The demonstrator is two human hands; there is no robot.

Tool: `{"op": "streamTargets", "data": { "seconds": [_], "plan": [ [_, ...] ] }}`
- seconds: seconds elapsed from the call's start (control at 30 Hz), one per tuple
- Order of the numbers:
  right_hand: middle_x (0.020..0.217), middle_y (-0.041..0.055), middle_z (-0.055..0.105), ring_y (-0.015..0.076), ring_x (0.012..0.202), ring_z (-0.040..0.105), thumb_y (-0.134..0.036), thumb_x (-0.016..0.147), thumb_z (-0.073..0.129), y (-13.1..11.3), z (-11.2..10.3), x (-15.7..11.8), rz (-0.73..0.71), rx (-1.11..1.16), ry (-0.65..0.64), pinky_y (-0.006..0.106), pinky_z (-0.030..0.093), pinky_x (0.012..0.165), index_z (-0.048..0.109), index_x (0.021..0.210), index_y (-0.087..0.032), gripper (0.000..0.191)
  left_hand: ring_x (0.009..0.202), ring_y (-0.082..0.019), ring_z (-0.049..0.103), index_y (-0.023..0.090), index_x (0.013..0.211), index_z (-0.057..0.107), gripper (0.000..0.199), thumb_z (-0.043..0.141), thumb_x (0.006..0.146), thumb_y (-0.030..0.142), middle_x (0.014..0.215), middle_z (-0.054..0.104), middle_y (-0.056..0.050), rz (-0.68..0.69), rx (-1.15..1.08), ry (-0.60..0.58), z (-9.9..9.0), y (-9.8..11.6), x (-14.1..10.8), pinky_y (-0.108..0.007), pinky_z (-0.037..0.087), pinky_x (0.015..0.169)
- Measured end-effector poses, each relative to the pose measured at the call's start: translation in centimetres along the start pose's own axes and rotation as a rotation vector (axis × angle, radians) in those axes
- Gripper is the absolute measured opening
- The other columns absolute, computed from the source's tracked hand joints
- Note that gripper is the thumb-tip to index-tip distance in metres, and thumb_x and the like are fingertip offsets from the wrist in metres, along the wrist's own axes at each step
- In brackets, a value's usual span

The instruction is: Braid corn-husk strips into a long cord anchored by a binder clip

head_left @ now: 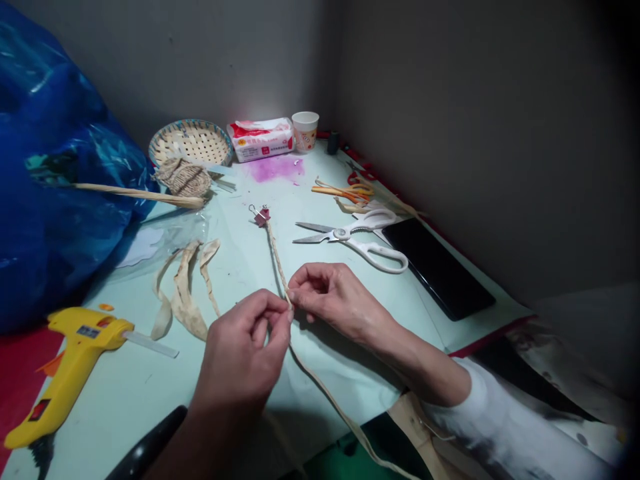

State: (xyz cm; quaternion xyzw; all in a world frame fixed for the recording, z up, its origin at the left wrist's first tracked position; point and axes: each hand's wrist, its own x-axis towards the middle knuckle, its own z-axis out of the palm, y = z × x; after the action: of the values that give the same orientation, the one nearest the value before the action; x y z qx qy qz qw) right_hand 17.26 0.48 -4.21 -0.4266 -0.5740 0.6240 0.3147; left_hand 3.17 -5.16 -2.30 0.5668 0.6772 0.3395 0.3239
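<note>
A thin, twisted cord of dried plant fibre (276, 257) runs from a dark red binder clip (261, 217) toward me. My left hand (245, 347) pinches it between thumb and forefinger. Just beyond, my right hand (333, 297) is closed on the same cord, the two sets of fingertips almost touching. From my hands a flat, untwisted tail (325, 390) hangs over the table's front edge. Beside my left hand lie several pale dried husk strips (187, 293). White-handled scissors (350, 237) rest with their blades apart, beyond my right hand.
A yellow glue gun (83, 360) lies at left, below a big blue plastic bag (60, 133). At the back stand a woven basket (193, 143), a tissue pack (261, 140) and a paper cup (305, 133). A black phone (440, 267) lies at right, near orange-handled scissors (357, 191).
</note>
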Motion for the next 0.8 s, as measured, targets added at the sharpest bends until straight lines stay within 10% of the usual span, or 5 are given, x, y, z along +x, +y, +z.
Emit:
{"op": "streamTargets", "data": {
  "seconds": [0.13,0.33,0.6,0.8],
  "plan": [
    [0.058,-0.0038,0.057,0.0054,0.047,0.046,-0.011,0.075,0.06,-0.8,-0.3,0.1,0.081,0.114,-0.011,0.018,0.034,0.047,0.063,0.072,-0.012,0.004,0.056,-0.013,0.049,0.021,0.074,0.066,0.013,0.057,0.083,0.021,0.067,0.062,0.0,0.326,0.304,0.154,1.4,-0.8,-0.9,-0.023,0.033,0.055],
    [0.07,0.0012,0.067,0.0044,0.048,0.041,-0.011,0.077,0.06,-1.0,-0.8,0.1,0.089,0.231,-0.065,0.018,0.03,0.047,0.062,0.073,-0.013,0.005,0.057,-0.017,0.051,0.024,0.077,0.074,0.021,0.054,0.084,0.022,0.067,0.064,-0.004,0.318,0.353,0.21,2.9,-2.0,-1.4,-0.029,0.022,0.05],
    [0.057,-0.0045,0.056,0.0046,0.045,0.034,-0.014,0.076,0.062,-0.9,-0.9,-0.1,0.106,0.253,-0.035,0.02,0.024,0.045,0.06,0.071,-0.014,0.006,0.069,-0.019,0.058,0.024,0.076,0.069,0.015,0.061,0.082,0.034,0.073,0.065,-0.001,0.07,0.005,0.162,-0.2,-0.5,0.9,-0.026,0.04,0.066],
    [0.064,-0.0019,0.061,0.0053,0.049,0.038,-0.02,0.076,0.065,-0.8,-1.0,-0.1,0.079,0.279,-0.035,0.02,0.024,0.047,0.06,0.076,-0.013,0.008,0.044,-0.006,0.038,0.02,0.093,0.066,0.019,0.065,0.081,0.035,0.06,0.057,0.004,-0.235,-0.466,-0.254,-0.1,-1.2,2.8,-0.019,0.025,0.042]
  ]
}}
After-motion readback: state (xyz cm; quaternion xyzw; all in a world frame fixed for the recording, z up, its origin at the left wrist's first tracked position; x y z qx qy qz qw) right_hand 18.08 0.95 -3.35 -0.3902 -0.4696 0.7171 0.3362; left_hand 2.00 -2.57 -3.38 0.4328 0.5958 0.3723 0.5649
